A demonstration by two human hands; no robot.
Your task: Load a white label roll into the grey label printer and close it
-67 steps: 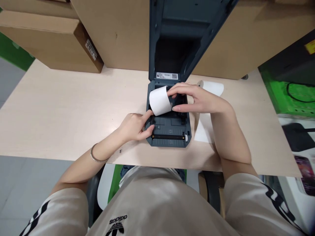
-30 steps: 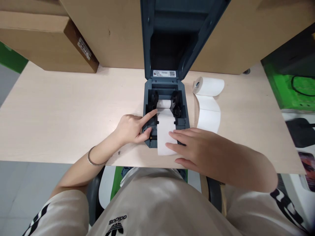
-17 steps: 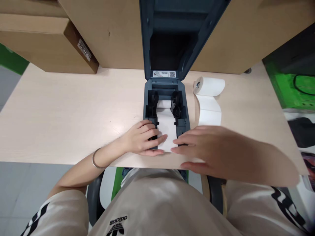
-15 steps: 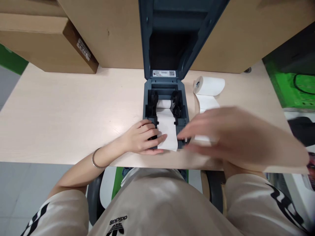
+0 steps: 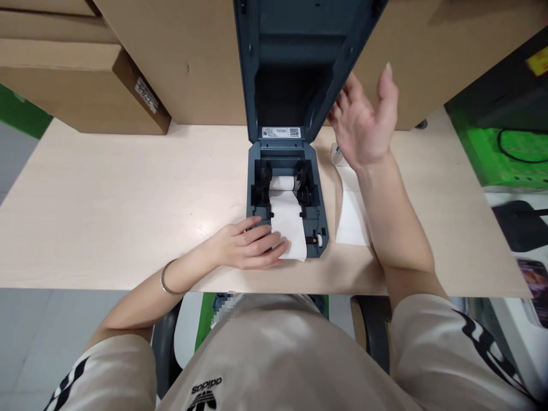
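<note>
A dark blue-grey label printer stands on the table with its lid raised. Inside it a small white paper roll sits between two black holders, and its paper strip runs out over the front edge. My left hand lies with outstretched fingers on the printer's front left, its fingertips on the strip. Beside the raised lid is my right hand, thumb spread and palm showing; its fingertips are partly hidden at the lid's right edge, and whether they touch it I cannot tell.
Right of the printer, a second paper roll is mostly hidden by my right hand, its unrolled strip lying on the table. Cardboard boxes stand at the back left, with a large cardboard surface behind the printer.
My right hand has moved from the printer's front right up and away to the lid's right edge. My left hand stays on the paper strip.
</note>
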